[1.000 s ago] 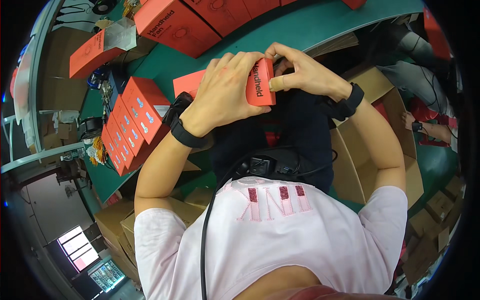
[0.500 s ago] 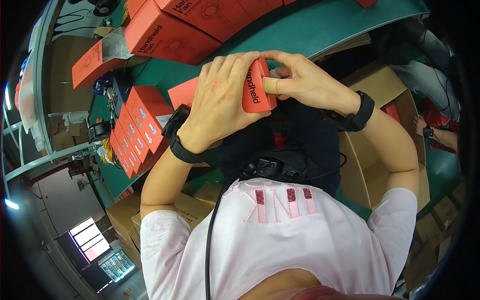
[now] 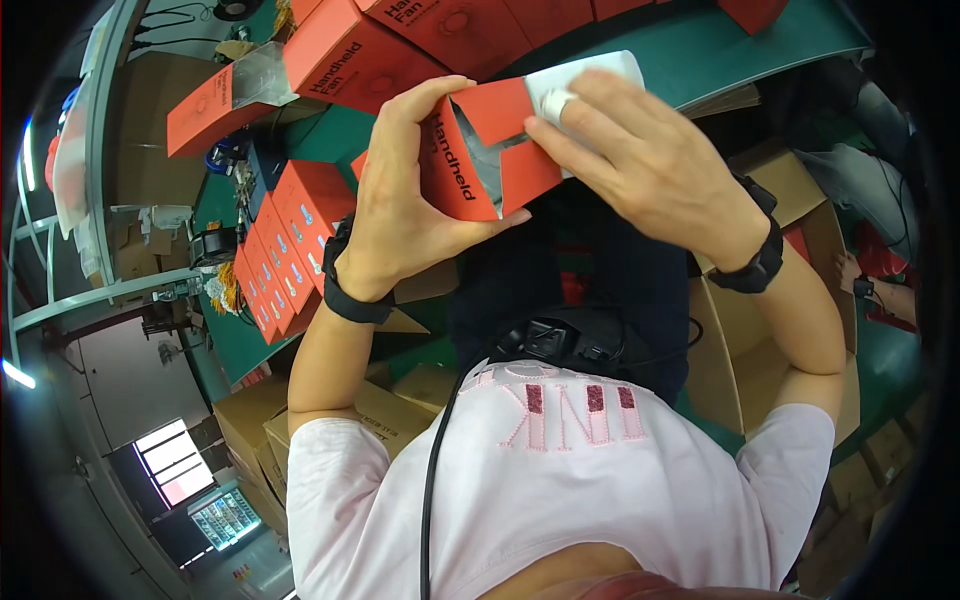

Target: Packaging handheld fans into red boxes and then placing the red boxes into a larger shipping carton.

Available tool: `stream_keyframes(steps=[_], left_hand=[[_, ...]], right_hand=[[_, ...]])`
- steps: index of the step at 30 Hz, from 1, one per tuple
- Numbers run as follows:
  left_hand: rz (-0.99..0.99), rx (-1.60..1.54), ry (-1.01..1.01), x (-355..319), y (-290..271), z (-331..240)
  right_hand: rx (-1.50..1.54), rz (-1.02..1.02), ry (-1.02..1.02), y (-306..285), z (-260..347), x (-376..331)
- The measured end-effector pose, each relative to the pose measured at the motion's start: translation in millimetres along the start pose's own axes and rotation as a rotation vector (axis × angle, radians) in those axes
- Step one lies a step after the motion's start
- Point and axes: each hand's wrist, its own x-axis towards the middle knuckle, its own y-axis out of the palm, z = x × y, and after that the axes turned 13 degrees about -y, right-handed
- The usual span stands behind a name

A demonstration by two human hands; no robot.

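My left hand [image 3: 395, 205] is wrapped round a red handheld fan box [image 3: 452, 160], thumb along the near side and fingers over the far side. The right end of this carton stands open, with two small red side flaps [image 3: 530, 178] spread out. Inside, something pale and shiny like clear plastic [image 3: 488, 165] shows; what it covers is hidden. At the opened end, the lid flap [image 3: 615, 68] is folded back with its white inner face showing. My right hand [image 3: 635, 150] has its bent fingers on that flap, one fingertip wrapped in white; some fingers are blurred.
Large red fan boxes [image 3: 365, 65] line the far side of the green table [image 3: 690, 75]. Smaller red boxes [image 3: 290, 245] are stacked at the left, near a red carton with a clear plastic cover [image 3: 215, 105]. An open brown carton [image 3: 760, 350] stands at my right, with another person's hand [image 3: 848, 270] beyond.
The box's end flap has come open and folds back, showing white. My right hand has moved right with it. My left hand has tilted the box so its opened end faces me.
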Motion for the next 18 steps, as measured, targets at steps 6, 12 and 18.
stream_keyframes(steps=[6,12,18], left_hand=[[-0.060,-0.067,0.032,-10.5,-4.6,6.9],[-0.041,0.100,0.053,1.6,4.9,3.9],[0.052,0.099,0.120,4.4,9.0,-0.6]], right_hand=[[0.826,-0.015,0.233,-20.3,-3.3,-0.2],[0.659,0.036,0.324,1.2,8.7,-6.0],[0.612,-0.040,0.417,15.9,14.1,-6.3]])
